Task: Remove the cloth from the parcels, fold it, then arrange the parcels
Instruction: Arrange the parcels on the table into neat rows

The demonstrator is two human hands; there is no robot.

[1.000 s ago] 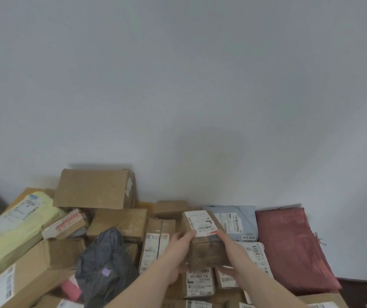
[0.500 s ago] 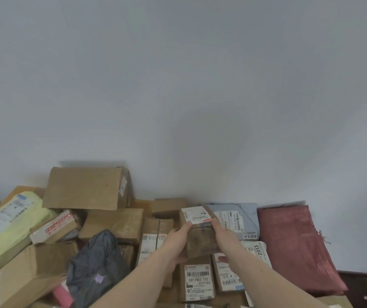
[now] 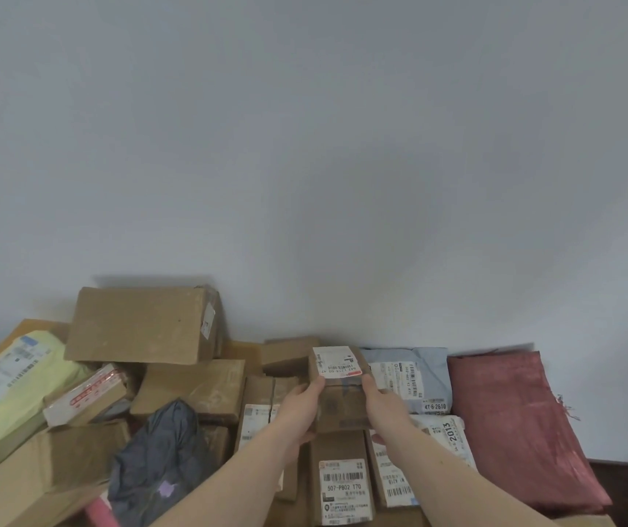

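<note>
Both hands hold one small parcel (image 3: pixel 339 393) between them: left hand (image 3: pixel 299 412) on its left side, right hand (image 3: pixel 382 407) on its right. Long axis points toward the wall. Folded red cloth (image 3: pixel 513 424) lies well right.

Parcels and one folded cloth, counted around two hands

Two hands, left hand (image 3: pixel 299 407) and right hand (image 3: pixel 382 403), grip one small brown box (image 3: pixel 340 403) between them. About nine more cardboard boxes show, mostly left of the hands. Three soft mailers: yellow (image 3: pixel 12 389), dark grey (image 3: pixel 160 450), pale blue (image 3: pixel 411 378). One folded red cloth (image 3: pixel 513 427) lies right of the hands.
</note>
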